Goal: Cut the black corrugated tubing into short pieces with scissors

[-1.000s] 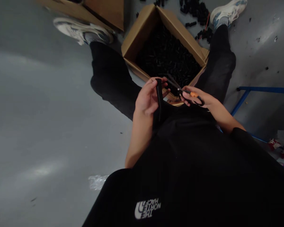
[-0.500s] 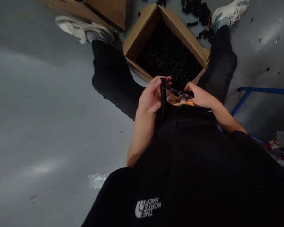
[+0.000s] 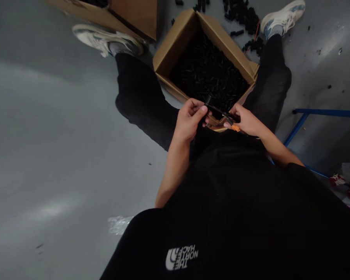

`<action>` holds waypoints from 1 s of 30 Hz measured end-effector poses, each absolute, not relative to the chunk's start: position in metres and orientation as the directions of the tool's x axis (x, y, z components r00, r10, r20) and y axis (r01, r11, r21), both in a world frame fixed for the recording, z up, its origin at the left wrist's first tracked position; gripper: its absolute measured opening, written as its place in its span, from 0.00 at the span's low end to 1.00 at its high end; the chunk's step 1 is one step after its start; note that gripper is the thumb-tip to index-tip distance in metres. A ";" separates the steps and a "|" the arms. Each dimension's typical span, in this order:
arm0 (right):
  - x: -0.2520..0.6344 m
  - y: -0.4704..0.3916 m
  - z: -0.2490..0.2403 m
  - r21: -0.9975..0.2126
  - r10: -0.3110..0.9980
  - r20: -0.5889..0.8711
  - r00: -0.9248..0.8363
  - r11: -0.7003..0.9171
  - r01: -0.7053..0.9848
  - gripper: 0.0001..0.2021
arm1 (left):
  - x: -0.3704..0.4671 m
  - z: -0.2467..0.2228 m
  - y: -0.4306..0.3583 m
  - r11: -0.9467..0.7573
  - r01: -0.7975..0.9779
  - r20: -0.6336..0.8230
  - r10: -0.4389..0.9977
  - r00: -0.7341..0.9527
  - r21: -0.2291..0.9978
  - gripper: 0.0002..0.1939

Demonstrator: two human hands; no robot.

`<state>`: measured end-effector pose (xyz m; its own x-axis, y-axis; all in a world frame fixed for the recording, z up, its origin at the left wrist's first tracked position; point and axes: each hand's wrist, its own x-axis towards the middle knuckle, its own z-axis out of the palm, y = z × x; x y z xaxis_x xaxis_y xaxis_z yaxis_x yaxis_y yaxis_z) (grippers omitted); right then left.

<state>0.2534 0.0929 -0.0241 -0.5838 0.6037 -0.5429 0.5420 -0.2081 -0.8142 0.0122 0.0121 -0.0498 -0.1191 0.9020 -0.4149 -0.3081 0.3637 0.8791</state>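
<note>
Mostly looking at grey floor [image 3: 61, 136], all down the left of the frame and off into the right. Next in size, a black shirt [image 3: 236, 202] with a white logo [image 3: 181, 257] at bottom center, then black trousers [image 3: 146, 93], legs spread toward the top. Got a cardboard box [image 3: 172, 46] between them at upper center, loaded with small black pieces [image 3: 210, 70], plus part of another box [image 3: 137, 15] at upper left. Over at the right edge, a blue frame [image 3: 332, 113]; pale sneakers [image 3: 286, 15] at upper left and upper right. Also a loose black pile [image 3: 243, 17] near the top. Mid-frame, left hand [image 3: 190, 118] with thumb and fingers pinched together on a ribbed black tube [image 3: 208, 101]. Right hand [image 3: 246, 118] just right of that, fingers curled around scissors [image 3: 229, 121] with orange on the handle, blades aimed up-left at the tube. Can't tell about actual contact, too dark and small. At lower left, a clear plastic scrap [image 3: 119, 224] beside the shirt. Smallest of the lot, that tube, poking up past the left fingertips just above center, against the dark pieces.
</note>
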 end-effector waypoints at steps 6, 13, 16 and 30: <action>0.253 0.094 -0.014 -0.856 0.631 -0.481 -0.608 -0.187 0.483 0.34 | 0.017 -0.034 0.011 0.425 -0.344 -0.439 0.898 0.040 0.837 0.35; 0.249 0.089 -0.011 -0.858 0.663 -0.457 -0.592 -0.152 0.491 0.34 | 0.020 -0.024 0.006 0.356 -0.288 -0.403 0.907 -0.120 0.889 0.36; 0.245 0.089 -0.013 -0.849 0.645 -0.479 -0.595 -0.169 0.501 0.36 | 0.021 -0.031 0.004 0.326 -0.168 -0.353 0.919 -0.173 0.930 0.35; 0.239 0.081 -0.031 -0.769 0.664 -0.550 -0.506 -0.167 0.617 0.35 | 0.029 -0.048 -0.002 0.277 0.361 -0.138 0.921 -0.366 0.891 0.12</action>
